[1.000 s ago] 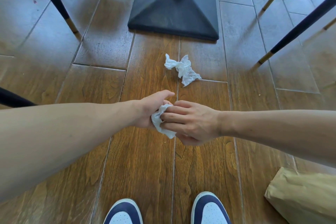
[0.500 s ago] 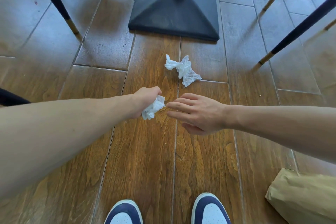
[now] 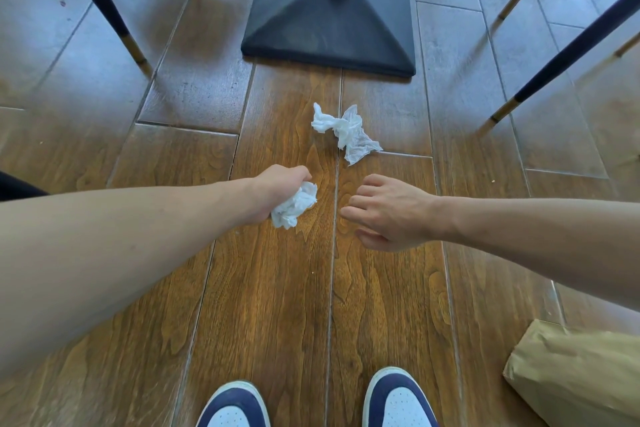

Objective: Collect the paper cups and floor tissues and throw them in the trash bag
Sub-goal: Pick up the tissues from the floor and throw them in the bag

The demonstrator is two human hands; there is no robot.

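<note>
My left hand (image 3: 277, 189) is closed around a crumpled white tissue (image 3: 294, 206), which sticks out below my fingers. My right hand (image 3: 388, 211) hovers beside it over the wooden floor, fingers spread and holding nothing. A second crumpled white tissue (image 3: 346, 132) lies on the floor just beyond both hands, in front of the table base. A brown paper bag (image 3: 581, 374) sits on the floor at the lower right. No paper cups are in view.
The black pedestal table base (image 3: 329, 28) stands ahead. Dark chair legs with gold tips rise at the left (image 3: 104, 10) and right (image 3: 561, 52). My two blue and white shoes (image 3: 235, 406) are at the bottom edge.
The tissue passed from both hands into my left hand alone. My right hand let go, opened and drew away to the right; the left moved slightly left and forward.
</note>
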